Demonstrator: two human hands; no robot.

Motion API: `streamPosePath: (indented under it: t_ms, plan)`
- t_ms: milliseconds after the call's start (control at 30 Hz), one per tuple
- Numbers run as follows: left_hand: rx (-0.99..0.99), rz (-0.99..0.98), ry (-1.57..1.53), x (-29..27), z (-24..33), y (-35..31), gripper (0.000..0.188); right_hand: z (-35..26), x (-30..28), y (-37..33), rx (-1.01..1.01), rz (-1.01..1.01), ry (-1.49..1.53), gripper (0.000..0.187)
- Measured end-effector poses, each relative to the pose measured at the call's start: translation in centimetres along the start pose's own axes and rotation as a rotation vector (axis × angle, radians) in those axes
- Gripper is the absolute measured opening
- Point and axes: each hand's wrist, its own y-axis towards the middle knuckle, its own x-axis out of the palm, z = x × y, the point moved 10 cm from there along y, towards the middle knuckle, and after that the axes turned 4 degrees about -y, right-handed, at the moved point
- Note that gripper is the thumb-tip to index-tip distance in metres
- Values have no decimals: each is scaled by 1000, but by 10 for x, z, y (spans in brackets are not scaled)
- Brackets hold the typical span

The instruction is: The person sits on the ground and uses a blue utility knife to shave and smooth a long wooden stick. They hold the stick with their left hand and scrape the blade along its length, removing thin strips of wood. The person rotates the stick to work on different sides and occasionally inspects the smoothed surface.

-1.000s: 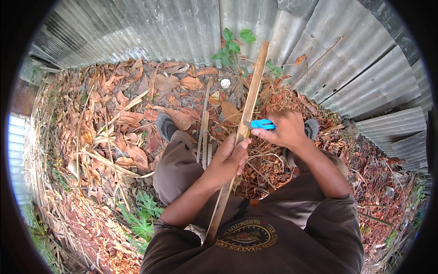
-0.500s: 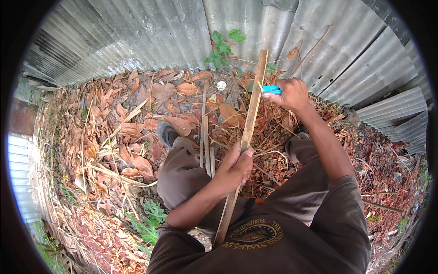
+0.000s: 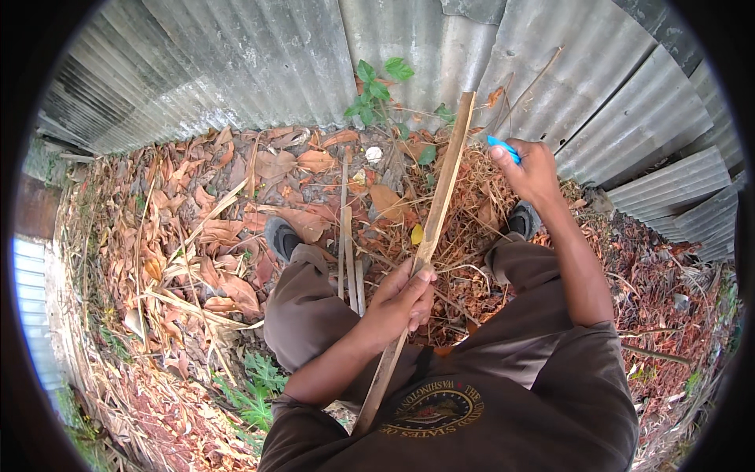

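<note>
My left hand [image 3: 399,303] is closed around a long, narrow wooden strip [image 3: 443,189], below its middle. The strip slants from near my shirt up toward the metal fence, its far end tilted right. A blue utility knife [image 3: 502,148] is gripped in my right hand [image 3: 531,175], to the right of the strip's upper part. Knife and strip are apart. I cannot make out the blade. Thin wooden slats [image 3: 347,252] lie on the ground between my legs, left of the strip.
A corrugated metal fence [image 3: 236,71] curves along the far side. Dry brown leaves [image 3: 228,228] and reddish litter cover the ground. A green plant [image 3: 370,94] grows by the fence, another leafy plant [image 3: 255,393] at lower left. A thin stick [image 3: 535,82] leans against the fence.
My right hand has moved right with the knife, off the strip, and the knife has turned. The strip's far end has shifted slightly right. My left hand keeps its hold.
</note>
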Motion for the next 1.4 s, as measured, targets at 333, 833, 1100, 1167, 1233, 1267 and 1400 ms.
streamPosePath:
  t_ms: [333,833,1100,1167,1233,1267,1400]
  plan:
    - [136,64,327,7,15,0,16,-42,11,-15,-191,-1,-191,67]
    - [249,115,578,-1,25,-5,18,-59,18,-27,-316,10,-117,66]
    - [215,84,567,4,19,-11,21,-55,25,-20,-484,162,-225,62]
    - [164,72,480,7,16,-10,22,-43,22,-8,-444,194,-198,63]
    - [184,42,456,6,16,-9,23,-37,28,2,-439,142,-206,66]
    - [194,34,441,6,15,-9,23,-35,31,7,-433,138,-215,69]
    - [-22,-205,433,47,-24,-40,21,136,-4,62,399,59,-279,87]
